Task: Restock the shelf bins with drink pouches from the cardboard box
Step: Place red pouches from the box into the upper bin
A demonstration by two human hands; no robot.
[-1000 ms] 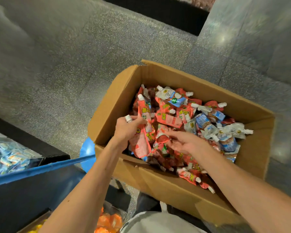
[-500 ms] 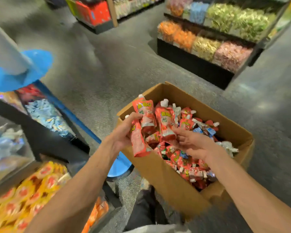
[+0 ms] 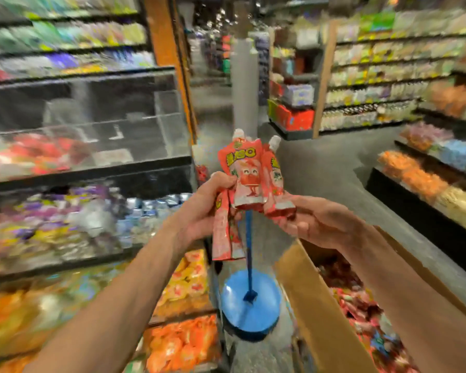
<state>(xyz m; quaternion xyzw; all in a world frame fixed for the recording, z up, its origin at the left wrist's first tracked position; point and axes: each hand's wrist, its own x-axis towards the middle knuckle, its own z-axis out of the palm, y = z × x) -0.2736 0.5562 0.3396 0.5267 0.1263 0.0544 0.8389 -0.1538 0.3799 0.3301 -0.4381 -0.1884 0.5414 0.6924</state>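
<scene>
- Head view: cardboard box (image 3: 320,305) sits low under your right forearm, with more pouches inside.
- Your left hand (image 3: 199,211) and right hand (image 3: 315,222) both pinch the red pouches (image 3: 249,179) by their bottoms, mid-air.
- One hanging pouch (image 3: 226,238) dangles from the left grip; it looks loose and could drop.
- Clear bin (image 3: 38,154) with red stock sits up left; the blur suggests a fast swing, which risks a spill.

Up comes the left forearm (image 3: 119,292) from the lower left, the right forearm (image 3: 414,297) from the lower right; the left hand (image 3: 199,214) clamps its thumb over a bunch of red spouted plastic drink pouches (image 3: 249,173), fingers curled behind. The right hand (image 3: 318,222) sits just beside it, palm up, fingertips pinching the pouches' lower edges.
</scene>
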